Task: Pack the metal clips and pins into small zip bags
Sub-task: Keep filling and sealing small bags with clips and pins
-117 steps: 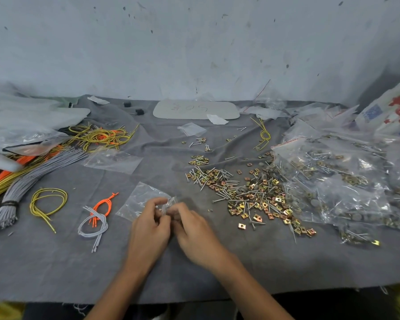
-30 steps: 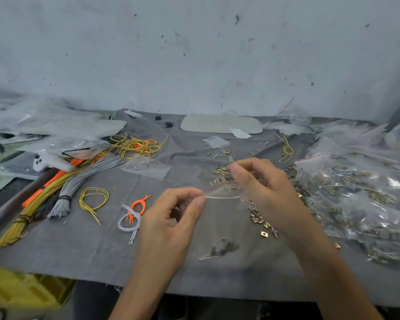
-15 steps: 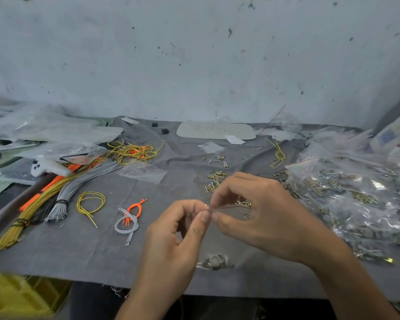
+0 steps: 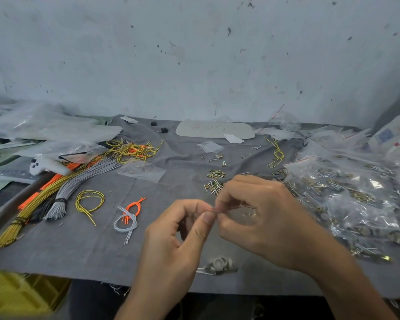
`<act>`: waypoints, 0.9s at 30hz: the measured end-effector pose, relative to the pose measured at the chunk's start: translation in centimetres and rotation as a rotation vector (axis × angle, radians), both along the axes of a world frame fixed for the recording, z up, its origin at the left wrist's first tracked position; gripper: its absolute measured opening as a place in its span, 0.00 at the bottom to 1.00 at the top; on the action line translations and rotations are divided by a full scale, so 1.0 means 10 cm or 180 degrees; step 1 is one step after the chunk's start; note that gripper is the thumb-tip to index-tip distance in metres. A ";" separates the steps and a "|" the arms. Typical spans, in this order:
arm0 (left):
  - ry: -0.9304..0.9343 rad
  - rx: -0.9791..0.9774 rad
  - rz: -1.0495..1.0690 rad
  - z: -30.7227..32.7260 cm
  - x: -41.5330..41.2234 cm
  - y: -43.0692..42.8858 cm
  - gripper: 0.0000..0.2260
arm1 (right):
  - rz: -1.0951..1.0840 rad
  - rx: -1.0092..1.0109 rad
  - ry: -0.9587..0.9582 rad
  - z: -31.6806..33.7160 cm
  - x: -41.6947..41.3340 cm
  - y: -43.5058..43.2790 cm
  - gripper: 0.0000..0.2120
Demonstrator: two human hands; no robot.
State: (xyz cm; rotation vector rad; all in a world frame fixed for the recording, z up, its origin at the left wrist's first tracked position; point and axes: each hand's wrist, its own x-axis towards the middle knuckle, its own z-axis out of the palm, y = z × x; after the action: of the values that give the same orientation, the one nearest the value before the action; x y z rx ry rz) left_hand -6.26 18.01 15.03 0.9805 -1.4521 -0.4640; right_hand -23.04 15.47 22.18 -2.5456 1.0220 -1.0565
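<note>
In the head view, both hands meet above the near middle of the grey cloth (image 4: 90, 250). The left hand (image 4: 183, 232) has thumb and forefinger pinched on the red-edged mouth of a small clear zip bag (image 4: 246, 213), its other fingers loosely curled. The right hand (image 4: 259, 215) pinches the same strip just beside it, with the plastic bunched under its curled fingers. A blurred clump of metal (image 4: 217, 265) lower down looks like the bag's loaded bottom, though I cannot tell for sure. Loose clips and pins (image 4: 214, 184) lie just beyond the hands, and filled bags (image 4: 346, 197) are heaped to the right. This looks like sealing. The likely trouble is a half-closed zip: if the pinch skips a stretch or a pin tip sits in the track, the bag may gape and spill onto the cloth, and a sharp pin could pierce the thin plastic.
</note>
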 end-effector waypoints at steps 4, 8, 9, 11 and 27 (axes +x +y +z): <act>-0.0038 -0.0037 0.0028 0.03 0.01 0.03 0.06 | -0.0024 -0.0059 -0.0083 -0.02 -0.02 0.01 0.06; 0.0009 -0.0075 0.0134 0.07 0.09 0.05 0.05 | -0.0130 -0.0176 -0.0168 -0.02 -0.11 -0.01 0.03; 0.0024 -0.0079 0.0156 0.08 0.11 0.05 0.05 | -0.0165 -0.0226 -0.0183 -0.02 -0.14 -0.02 0.03; -0.0012 -0.0083 0.0184 0.10 0.14 0.06 0.05 | -0.0212 -0.0298 -0.0192 -0.03 -0.18 -0.02 0.02; 0.0263 0.0117 0.0127 -0.13 0.16 -0.06 0.04 | -0.0449 0.0421 -0.0519 -0.30 -0.62 0.05 0.03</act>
State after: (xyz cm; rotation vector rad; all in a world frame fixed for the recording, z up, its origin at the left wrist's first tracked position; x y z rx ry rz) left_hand -4.69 17.42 13.72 1.0065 -1.3519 -0.4978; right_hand -29.19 15.95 19.22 -2.2706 1.1975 -1.1686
